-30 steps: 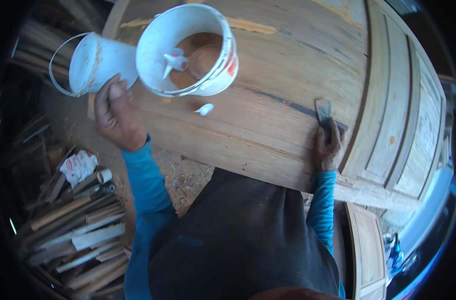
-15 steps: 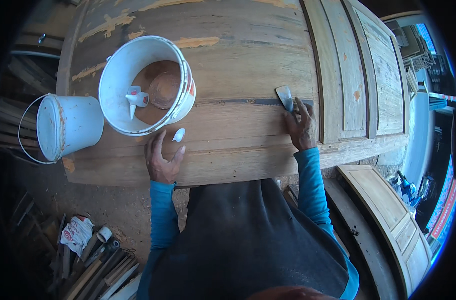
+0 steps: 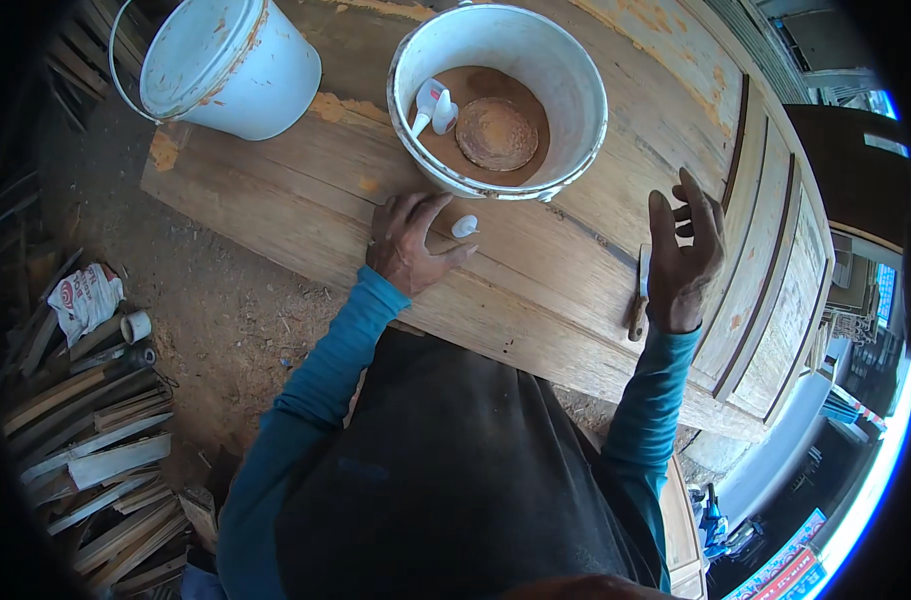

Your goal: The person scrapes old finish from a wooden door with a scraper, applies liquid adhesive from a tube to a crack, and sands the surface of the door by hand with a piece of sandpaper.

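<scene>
My left hand (image 3: 407, 245) rests on the wooden panel (image 3: 305, 205) with thumb and fingers apart, holding nothing. A small white cap-like piece (image 3: 464, 226) lies just beyond its thumb. My right hand (image 3: 687, 255) is raised over the panel, palm turned inward, fingers apart and empty. Beside it a putty knife (image 3: 637, 312) with a brown handle lies on the wood, its blade pointing away from me. An open white bucket (image 3: 580, 100) stands beyond my left hand. Inside it are brown material and a small white bottle (image 3: 427, 106) with a pointed nozzle.
A lidded white pail (image 3: 275, 85) with a wire handle lies tilted at the panel's far left. Orange-brown filler patches (image 3: 350, 105) mark the wood. Wood offcuts (image 3: 115, 470) and a white bag (image 3: 85, 303) lie on the floor at left. Another panelled door (image 3: 680, 530) is at lower right.
My right hand has let go of the putty knife and lifted off it. The whole view has swung, shifting the buckets up and to the right. My left hand stays near the white piece.
</scene>
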`<move>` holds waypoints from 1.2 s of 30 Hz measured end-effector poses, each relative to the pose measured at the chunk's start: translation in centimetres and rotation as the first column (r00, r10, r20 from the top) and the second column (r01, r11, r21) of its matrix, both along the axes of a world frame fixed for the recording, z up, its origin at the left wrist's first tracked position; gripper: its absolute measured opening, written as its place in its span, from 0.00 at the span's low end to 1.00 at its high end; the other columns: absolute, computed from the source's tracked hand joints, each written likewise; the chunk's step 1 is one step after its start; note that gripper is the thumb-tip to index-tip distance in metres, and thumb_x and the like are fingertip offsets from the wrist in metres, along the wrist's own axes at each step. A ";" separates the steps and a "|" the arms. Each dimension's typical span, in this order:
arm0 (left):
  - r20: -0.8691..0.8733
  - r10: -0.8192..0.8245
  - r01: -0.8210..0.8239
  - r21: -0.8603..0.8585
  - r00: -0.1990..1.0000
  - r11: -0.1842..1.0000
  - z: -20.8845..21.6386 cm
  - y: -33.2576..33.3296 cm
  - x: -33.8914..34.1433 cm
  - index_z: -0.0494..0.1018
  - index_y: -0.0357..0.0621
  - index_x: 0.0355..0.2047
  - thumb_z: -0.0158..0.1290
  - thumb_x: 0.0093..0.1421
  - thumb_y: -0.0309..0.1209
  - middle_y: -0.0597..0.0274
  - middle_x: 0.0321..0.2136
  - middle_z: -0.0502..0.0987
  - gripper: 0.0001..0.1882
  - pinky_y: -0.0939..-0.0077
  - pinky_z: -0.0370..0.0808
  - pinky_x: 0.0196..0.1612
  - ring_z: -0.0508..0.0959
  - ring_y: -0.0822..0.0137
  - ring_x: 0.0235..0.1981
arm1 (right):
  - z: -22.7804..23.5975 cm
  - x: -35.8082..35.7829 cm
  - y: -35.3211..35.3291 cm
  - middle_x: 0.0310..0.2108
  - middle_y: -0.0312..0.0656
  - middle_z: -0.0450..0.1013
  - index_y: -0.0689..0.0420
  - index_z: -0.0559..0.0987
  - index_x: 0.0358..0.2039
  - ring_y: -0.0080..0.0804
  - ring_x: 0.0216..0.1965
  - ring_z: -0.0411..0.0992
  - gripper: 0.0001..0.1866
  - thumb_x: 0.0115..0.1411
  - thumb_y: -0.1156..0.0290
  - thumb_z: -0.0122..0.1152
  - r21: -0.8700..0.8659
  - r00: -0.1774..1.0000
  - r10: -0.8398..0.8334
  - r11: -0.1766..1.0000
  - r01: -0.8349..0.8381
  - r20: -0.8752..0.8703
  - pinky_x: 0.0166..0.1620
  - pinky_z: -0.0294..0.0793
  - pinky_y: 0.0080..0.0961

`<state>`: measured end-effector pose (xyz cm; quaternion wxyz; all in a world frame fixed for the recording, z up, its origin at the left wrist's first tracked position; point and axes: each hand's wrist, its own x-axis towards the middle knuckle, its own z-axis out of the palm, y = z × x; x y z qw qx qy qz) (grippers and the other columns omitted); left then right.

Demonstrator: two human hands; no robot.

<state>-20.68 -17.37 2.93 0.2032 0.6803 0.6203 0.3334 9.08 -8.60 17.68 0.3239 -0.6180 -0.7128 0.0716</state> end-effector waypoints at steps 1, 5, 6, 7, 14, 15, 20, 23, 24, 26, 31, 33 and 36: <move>0.003 0.000 0.000 0.012 1.000 1.000 -0.1 0.1 0.4 0.77 0.43 0.58 0.77 0.45 0.39 0.51 0.53 0.78 0.39 0.51 0.75 0.58 0.77 0.49 0.55 | 2.1 -1.8 1.7 0.41 0.45 0.80 0.58 0.83 0.55 0.32 0.34 0.78 0.21 0.63 0.66 0.74 0.075 0.995 0.102 0.992 -0.103 0.013 0.37 0.77 0.33; -0.035 0.011 -0.009 0.056 0.999 0.998 1.0 1.1 0.8 0.78 0.43 0.55 0.77 0.44 0.38 0.51 0.51 0.79 0.38 0.51 0.75 0.56 0.78 0.48 0.52 | 7.6 -9.7 7.8 0.42 0.51 0.82 0.60 0.84 0.49 0.44 0.35 0.82 0.13 0.66 0.70 0.67 0.002 0.823 0.521 0.845 -0.535 0.228 0.39 0.82 0.33; -0.023 0.007 -0.005 0.073 1.000 0.997 1.5 1.1 1.3 0.78 0.43 0.55 0.77 0.44 0.38 0.52 0.51 0.80 0.37 0.51 0.75 0.56 0.78 0.48 0.52 | 4.6 -10.5 10.7 0.41 0.52 0.81 0.58 0.85 0.44 0.50 0.41 0.81 0.09 0.66 0.68 0.65 0.151 0.712 0.598 0.717 -0.681 0.368 0.44 0.82 0.38; -0.012 -0.023 0.025 0.113 1.000 0.993 0.4 1.4 1.9 0.78 0.42 0.54 0.78 0.43 0.37 0.52 0.49 0.81 0.37 0.51 0.75 0.56 0.78 0.48 0.51 | 3.0 -12.0 12.3 0.42 0.51 0.82 0.55 0.84 0.47 0.51 0.45 0.81 0.12 0.65 0.65 0.66 -0.095 0.660 0.622 0.754 -0.650 0.420 0.49 0.81 0.41; 0.025 -0.032 0.027 0.169 0.999 0.985 -1.3 1.0 0.7 0.79 0.44 0.54 0.78 0.44 0.41 0.54 0.49 0.82 0.36 0.48 0.74 0.57 0.78 0.49 0.52 | -1.5 -18.4 15.9 0.45 0.49 0.83 0.52 0.84 0.50 0.50 0.50 0.81 0.15 0.63 0.63 0.65 -0.511 0.627 0.638 0.757 -0.407 0.446 0.55 0.80 0.42; 0.032 -0.041 0.035 0.169 0.999 0.985 -1.0 0.9 0.6 0.79 0.43 0.53 0.78 0.45 0.39 0.54 0.48 0.82 0.35 0.49 0.74 0.56 0.79 0.49 0.51 | -1.6 -18.2 15.6 0.45 0.49 0.83 0.52 0.84 0.49 0.50 0.49 0.81 0.15 0.63 0.64 0.65 -0.509 0.650 0.623 0.765 -0.393 0.435 0.55 0.80 0.42; 0.049 -0.081 0.069 0.206 0.996 0.976 -0.4 1.0 0.3 0.80 0.41 0.50 0.77 0.46 0.37 0.53 0.46 0.82 0.31 0.52 0.76 0.54 0.80 0.49 0.48 | -1.9 -18.2 15.0 0.44 0.49 0.83 0.53 0.84 0.47 0.50 0.48 0.81 0.14 0.63 0.65 0.66 -0.462 0.736 0.557 0.807 -0.369 0.384 0.54 0.80 0.42; 0.060 -0.079 0.065 0.207 0.995 0.976 -0.8 1.1 0.1 0.81 0.41 0.49 0.77 0.47 0.37 0.52 0.46 0.82 0.30 0.53 0.76 0.53 0.80 0.49 0.47 | -2.2 -18.0 14.7 0.43 0.49 0.83 0.54 0.85 0.46 0.50 0.47 0.81 0.13 0.63 0.65 0.66 -0.417 0.788 0.524 0.826 -0.379 0.324 0.53 0.80 0.42; 0.062 -0.074 0.062 0.184 0.995 0.981 -1.0 1.0 0.1 0.80 0.41 0.50 0.77 0.47 0.38 0.53 0.47 0.83 0.31 0.53 0.76 0.54 0.79 0.49 0.49 | -2.2 -17.9 14.5 0.43 0.50 0.83 0.54 0.85 0.46 0.50 0.46 0.81 0.12 0.63 0.66 0.66 -0.396 0.803 0.514 0.834 -0.385 0.302 0.52 0.81 0.42; 0.063 -0.068 0.059 0.137 0.996 0.989 -1.7 0.7 0.1 0.80 0.42 0.52 0.77 0.46 0.39 0.55 0.48 0.83 0.33 0.51 0.75 0.56 0.79 0.49 0.51 | -2.4 -17.2 14.0 0.42 0.50 0.83 0.54 0.85 0.45 0.50 0.46 0.81 0.12 0.63 0.66 0.66 -0.359 0.832 0.490 0.849 -0.388 0.259 0.52 0.81 0.42; 0.025 -0.071 0.067 0.135 0.997 0.989 -1.9 0.9 0.4 0.79 0.40 0.53 0.76 0.47 0.37 0.51 0.50 0.82 0.33 0.51 0.76 0.57 0.79 0.48 0.52 | -2.3 -15.7 13.4 0.41 0.50 0.83 0.55 0.86 0.43 0.50 0.44 0.82 0.10 0.62 0.67 0.66 -0.236 0.862 0.491 0.859 -0.455 0.127 0.50 0.81 0.42; 0.042 -0.099 0.093 0.120 0.994 0.988 -2.2 0.8 1.1 0.79 0.39 0.54 0.76 0.47 0.37 0.49 0.51 0.81 0.34 0.51 0.76 0.57 0.78 0.48 0.52 | -1.5 -14.0 13.1 0.41 0.50 0.83 0.55 0.86 0.42 0.51 0.43 0.82 0.10 0.62 0.68 0.66 -0.194 0.864 0.495 0.860 -0.472 0.092 0.50 0.82 0.42; -0.002 -0.086 0.086 0.096 0.996 0.992 -2.3 0.6 0.8 0.77 0.37 0.56 0.76 0.47 0.34 0.47 0.52 0.80 0.36 0.52 0.77 0.57 0.78 0.47 0.54 | 1.3 -12.5 15.0 0.38 0.52 0.83 0.57 0.87 0.40 0.53 0.40 0.82 0.09 0.62 0.69 0.66 -0.122 0.764 0.644 0.762 -0.636 0.037 0.46 0.82 0.43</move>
